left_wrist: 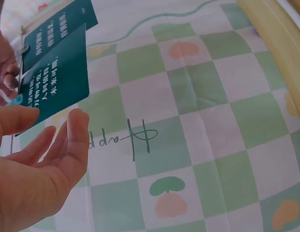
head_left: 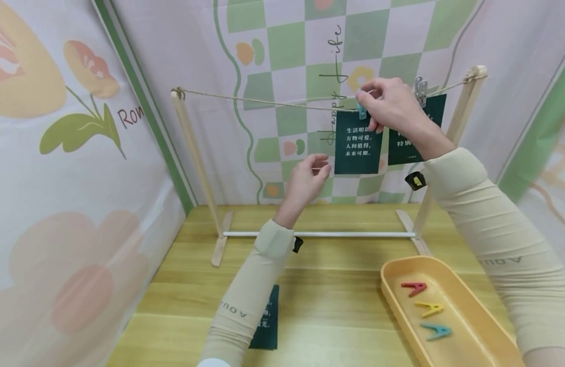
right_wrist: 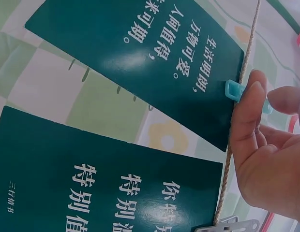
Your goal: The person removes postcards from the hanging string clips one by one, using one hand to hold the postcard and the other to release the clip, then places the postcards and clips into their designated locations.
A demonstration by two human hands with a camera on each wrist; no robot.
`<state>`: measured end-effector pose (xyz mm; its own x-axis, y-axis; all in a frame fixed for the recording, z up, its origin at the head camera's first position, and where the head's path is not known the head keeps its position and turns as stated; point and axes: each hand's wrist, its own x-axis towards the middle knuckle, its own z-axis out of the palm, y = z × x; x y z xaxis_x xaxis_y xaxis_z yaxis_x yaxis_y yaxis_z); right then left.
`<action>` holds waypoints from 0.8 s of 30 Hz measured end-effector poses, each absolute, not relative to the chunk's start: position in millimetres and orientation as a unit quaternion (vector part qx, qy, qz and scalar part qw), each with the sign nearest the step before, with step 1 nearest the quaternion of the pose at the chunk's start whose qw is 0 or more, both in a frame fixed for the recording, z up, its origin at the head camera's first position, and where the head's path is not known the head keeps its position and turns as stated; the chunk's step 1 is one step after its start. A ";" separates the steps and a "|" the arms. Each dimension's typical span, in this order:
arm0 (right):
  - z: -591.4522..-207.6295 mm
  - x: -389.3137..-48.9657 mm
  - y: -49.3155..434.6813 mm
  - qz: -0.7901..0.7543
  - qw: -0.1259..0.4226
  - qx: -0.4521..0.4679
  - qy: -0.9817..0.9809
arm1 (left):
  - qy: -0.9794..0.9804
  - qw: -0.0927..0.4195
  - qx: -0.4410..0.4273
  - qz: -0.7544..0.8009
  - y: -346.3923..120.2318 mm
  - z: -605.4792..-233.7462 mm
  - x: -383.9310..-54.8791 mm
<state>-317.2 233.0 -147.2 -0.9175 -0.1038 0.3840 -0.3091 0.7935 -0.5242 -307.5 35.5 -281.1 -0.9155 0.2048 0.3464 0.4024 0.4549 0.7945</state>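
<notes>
My right hand (head_left: 392, 104) pinches a light blue clothespin (right_wrist: 234, 91) whose jaws sit over the twine (head_left: 273, 103) and the top edge of a dark green card (head_left: 358, 153) with white lettering. The card hangs down from the twine. To its right another green card (right_wrist: 106, 179) hangs from a grey clothespin (head_left: 420, 92). My left hand (head_left: 308, 178) is held in the air below and left of the first card, fingers loosely bent and holding nothing. In the left wrist view, its fingertips (left_wrist: 78, 118) show just below the card's lower corner.
The twine runs between two wooden posts (head_left: 197, 163) joined low down by a white rod (head_left: 356, 234). On the table (head_left: 328, 295) stands a yellow-orange tray (head_left: 388, 272) with a red, a yellow and a blue clothespin (head_left: 436, 331). Another green card (head_left: 268, 326) lies partly under my left forearm.
</notes>
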 end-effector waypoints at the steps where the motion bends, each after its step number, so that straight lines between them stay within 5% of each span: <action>1: -146.8 -316.7 233.6 0.302 0.172 0.112 -0.931 | -0.848 0.100 -0.178 -0.489 37.3 -280.3 -306.7; 24: -143.5 -318.4 231.6 0.319 0.166 0.108 -0.927 | -0.824 0.098 -0.178 -0.529 52.6 -290.7 -310.3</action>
<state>-318.4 231.6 -143.5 -0.9216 -0.0937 0.3767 -0.3056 0.7735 -0.5552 -310.3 52.6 -290.7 -0.9170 0.1895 0.3509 0.3979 0.3758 0.8369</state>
